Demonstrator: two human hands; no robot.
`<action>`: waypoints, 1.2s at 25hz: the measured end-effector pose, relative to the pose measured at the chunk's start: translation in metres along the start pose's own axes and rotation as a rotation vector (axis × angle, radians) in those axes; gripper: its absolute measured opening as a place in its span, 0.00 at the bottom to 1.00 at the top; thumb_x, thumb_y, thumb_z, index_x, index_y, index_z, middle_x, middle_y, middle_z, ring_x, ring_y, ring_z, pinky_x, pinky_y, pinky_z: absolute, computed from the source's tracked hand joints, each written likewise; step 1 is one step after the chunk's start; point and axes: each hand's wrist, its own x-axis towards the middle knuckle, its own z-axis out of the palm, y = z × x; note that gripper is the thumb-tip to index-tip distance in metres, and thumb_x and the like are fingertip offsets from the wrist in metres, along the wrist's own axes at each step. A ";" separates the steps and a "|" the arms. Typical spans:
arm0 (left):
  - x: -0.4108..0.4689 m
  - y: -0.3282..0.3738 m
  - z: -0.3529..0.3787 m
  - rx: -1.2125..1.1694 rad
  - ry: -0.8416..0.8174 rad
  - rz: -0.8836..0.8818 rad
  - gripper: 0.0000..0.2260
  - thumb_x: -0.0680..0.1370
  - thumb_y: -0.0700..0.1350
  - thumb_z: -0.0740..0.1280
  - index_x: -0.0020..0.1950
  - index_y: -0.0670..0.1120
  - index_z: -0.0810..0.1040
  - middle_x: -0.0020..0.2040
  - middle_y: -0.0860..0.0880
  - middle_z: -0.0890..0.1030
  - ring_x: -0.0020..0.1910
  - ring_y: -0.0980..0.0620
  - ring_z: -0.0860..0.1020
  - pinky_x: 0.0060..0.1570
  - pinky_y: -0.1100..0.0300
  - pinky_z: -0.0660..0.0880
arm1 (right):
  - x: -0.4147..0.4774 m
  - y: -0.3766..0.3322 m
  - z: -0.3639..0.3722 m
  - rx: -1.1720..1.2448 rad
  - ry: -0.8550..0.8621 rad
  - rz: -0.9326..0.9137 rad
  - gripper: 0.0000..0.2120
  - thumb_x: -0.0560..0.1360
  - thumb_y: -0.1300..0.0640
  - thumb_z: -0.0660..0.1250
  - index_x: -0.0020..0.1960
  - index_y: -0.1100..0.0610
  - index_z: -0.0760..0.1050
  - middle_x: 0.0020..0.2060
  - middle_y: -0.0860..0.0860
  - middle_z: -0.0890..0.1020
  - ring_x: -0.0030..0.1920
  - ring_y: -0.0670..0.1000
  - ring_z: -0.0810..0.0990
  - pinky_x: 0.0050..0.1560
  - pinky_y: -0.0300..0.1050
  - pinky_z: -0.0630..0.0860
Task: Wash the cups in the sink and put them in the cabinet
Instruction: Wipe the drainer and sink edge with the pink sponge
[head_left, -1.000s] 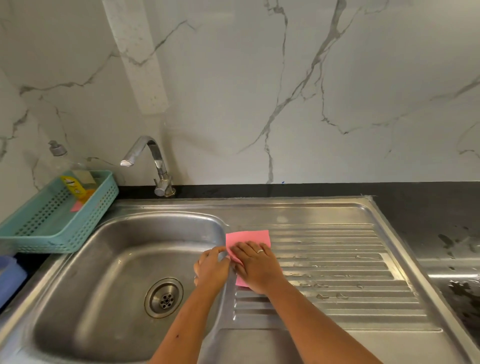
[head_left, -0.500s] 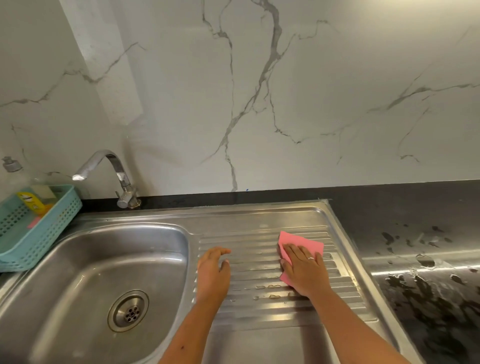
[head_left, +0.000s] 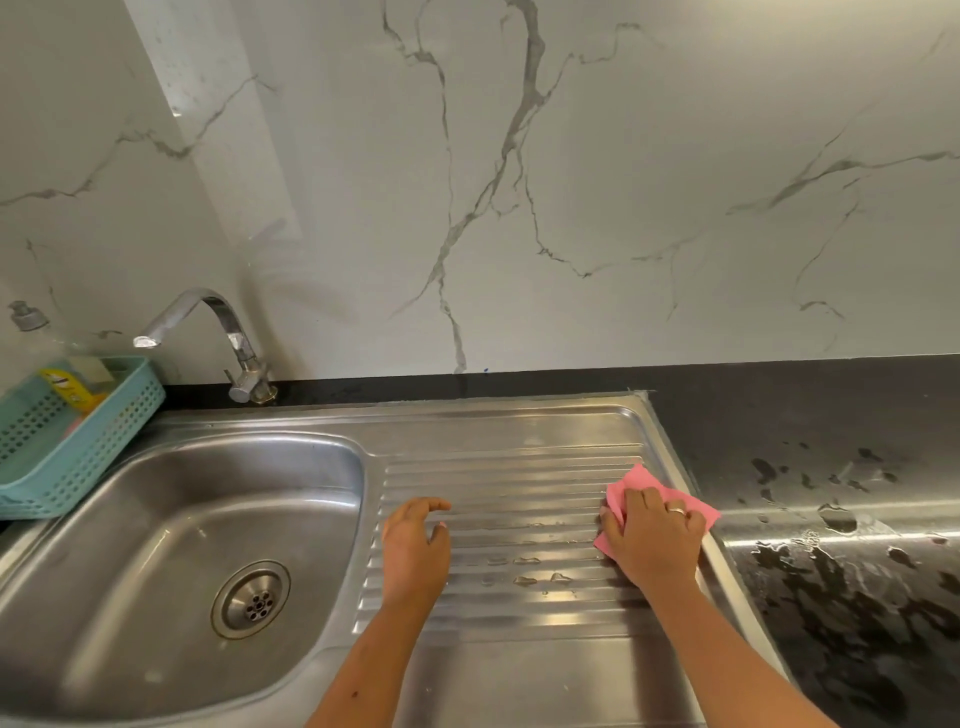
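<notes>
Zero cups in view: none in the sink basin (head_left: 156, 519), none on the draining board (head_left: 519, 462), none on the tabletop (head_left: 841, 613). The cabinet is out of frame, so I cannot tell where the cups are.

Step in hand, as I judge it: wiping down the draining board.

- Right hand (head_left: 652, 540): palm down, fingers spread over the pink cloth (head_left: 641, 480), pressing it onto the board's 3 o'clock edge. One corner of the cloth overlaps the raised rim.
- Left hand (head_left: 415, 551): holds nothing. Its fingers are loosely bent and it rests on the ribs just beside the basin.
- Beads of water (head_left: 524, 579) sit in the grooves between the two hands, toward 6 o'clock.
- The tabletop is wet and blotched at 3 o'clock of the cloth.
- Tap (head_left: 208, 322) and teal basket (head_left: 83, 467) are at 10 o'clock, well apart from the work.

To do it well: run the cloth along the grooves, not across them, and draw toward 9 o'clock so the water falls into the basin. Keep the palm flat so the cloth does not bunch. Lift the left hand clear of the path. The risk is pushing water over the rim onto the tabletop.
</notes>
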 end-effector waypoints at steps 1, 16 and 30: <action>0.000 -0.002 -0.003 0.005 0.006 -0.014 0.12 0.77 0.36 0.63 0.56 0.49 0.78 0.58 0.51 0.76 0.62 0.51 0.71 0.62 0.60 0.68 | 0.003 0.001 -0.002 -0.007 0.007 -0.014 0.22 0.74 0.37 0.59 0.47 0.55 0.78 0.40 0.50 0.79 0.40 0.54 0.77 0.46 0.49 0.67; 0.011 -0.026 -0.009 -0.004 -0.030 -0.105 0.13 0.76 0.36 0.63 0.56 0.51 0.78 0.59 0.52 0.76 0.59 0.52 0.72 0.57 0.62 0.70 | -0.020 -0.107 0.013 0.156 -0.126 0.017 0.42 0.76 0.32 0.44 0.76 0.63 0.53 0.74 0.65 0.58 0.74 0.63 0.57 0.73 0.58 0.54; 0.018 -0.079 -0.079 0.040 0.119 -0.275 0.15 0.74 0.35 0.63 0.56 0.50 0.80 0.60 0.49 0.77 0.64 0.46 0.70 0.64 0.53 0.68 | -0.047 -0.274 0.014 0.238 -0.237 -0.782 0.41 0.72 0.37 0.37 0.74 0.64 0.56 0.74 0.61 0.60 0.74 0.61 0.56 0.74 0.56 0.52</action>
